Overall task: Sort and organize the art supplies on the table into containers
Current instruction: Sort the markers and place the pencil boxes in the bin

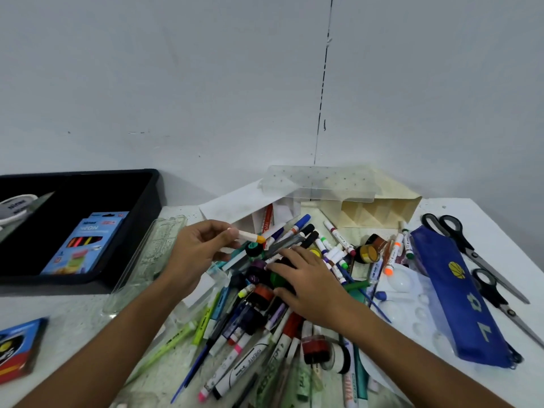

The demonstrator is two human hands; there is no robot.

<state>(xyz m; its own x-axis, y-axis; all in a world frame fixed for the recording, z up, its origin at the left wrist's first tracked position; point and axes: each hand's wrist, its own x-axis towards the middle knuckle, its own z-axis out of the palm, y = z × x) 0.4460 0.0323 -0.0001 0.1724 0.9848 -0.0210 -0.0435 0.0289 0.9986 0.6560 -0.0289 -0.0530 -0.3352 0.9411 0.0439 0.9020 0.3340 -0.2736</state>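
A jumbled pile of markers, pens and small paint pots (265, 304) covers the middle of the white table (73, 325). My left hand (197, 251) is raised over the pile's left side and pinches a short white marker with an orange cap (250, 237). My right hand (309, 284) lies palm down on the pile, its fingers spread over dark paint pots (259, 273) and pens. A black tray (141, 231) at the left holds a blue neon marker box (85, 242). A clear plastic case (147, 260) lies between the tray and the pile.
A blue pencil pouch (459, 293), two pairs of scissors (477, 257) and a white paint palette (406, 301) lie at the right. A clear lid (318, 184) and cream paper bag (379, 210) sit against the wall. A red and blue box (17, 348) rests at the left edge.
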